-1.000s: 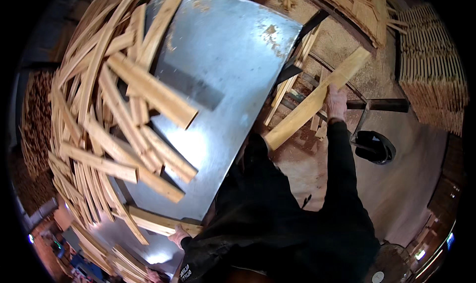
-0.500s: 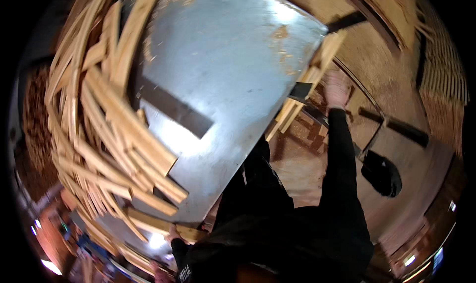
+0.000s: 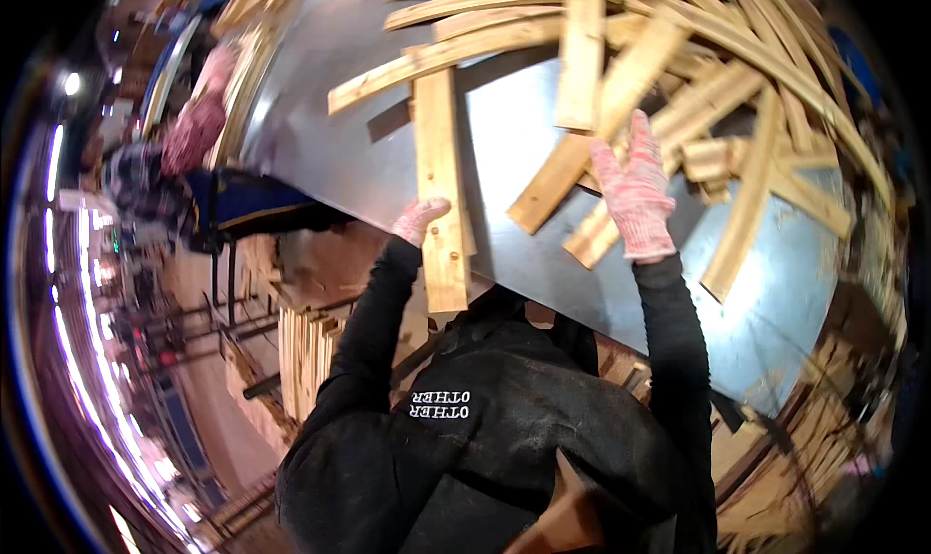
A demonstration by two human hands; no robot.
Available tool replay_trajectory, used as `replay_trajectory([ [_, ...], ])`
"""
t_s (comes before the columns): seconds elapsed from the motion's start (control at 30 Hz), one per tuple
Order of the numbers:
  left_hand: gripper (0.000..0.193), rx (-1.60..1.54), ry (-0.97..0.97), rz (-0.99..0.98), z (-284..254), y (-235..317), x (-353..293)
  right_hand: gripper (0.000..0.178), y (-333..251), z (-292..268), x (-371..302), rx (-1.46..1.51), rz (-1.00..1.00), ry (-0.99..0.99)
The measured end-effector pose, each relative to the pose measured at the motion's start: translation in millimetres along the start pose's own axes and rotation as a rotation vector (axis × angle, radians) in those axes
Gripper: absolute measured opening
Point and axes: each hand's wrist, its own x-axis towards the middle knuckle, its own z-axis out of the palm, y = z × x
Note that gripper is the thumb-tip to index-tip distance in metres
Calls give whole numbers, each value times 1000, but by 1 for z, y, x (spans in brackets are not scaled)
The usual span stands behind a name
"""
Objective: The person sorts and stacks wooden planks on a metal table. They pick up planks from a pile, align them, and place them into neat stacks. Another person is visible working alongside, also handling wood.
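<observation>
My left hand (image 3: 422, 219), in a pink-and-white glove, is closed on the edge of a knotty wooden board (image 3: 441, 166). That board lies across the near edge of a metal-topped table (image 3: 369, 180), and its near end juts out past the edge. My right hand (image 3: 635, 195), gloved alike, reaches over the table with fingers apart and nothing visible in it. Its fingertips are beside a slanting wooden board (image 3: 553, 190); I cannot tell whether they touch it. Another board (image 3: 582, 59) lies just beyond those fingertips.
Loose wooden strips (image 3: 747, 98) are heaped along the table's far and right sides. At the left, a co-worker in a red sleeve (image 3: 197, 132) stands by stacked strips (image 3: 247, 83). Below the table's left edge, a bundle of upright strips (image 3: 303, 355) stands in a rack.
My view has swung round toward the table and co-worker. My right hand has come from beside the table to over the boards. My left hand now shows clearly, holding a board.
</observation>
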Motion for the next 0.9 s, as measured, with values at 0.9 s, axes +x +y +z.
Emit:
replay_trajectory([
  [0.9,97,1158,573,-148,-76,113,18,38,-129,295,176,-460,-225,-778],
])
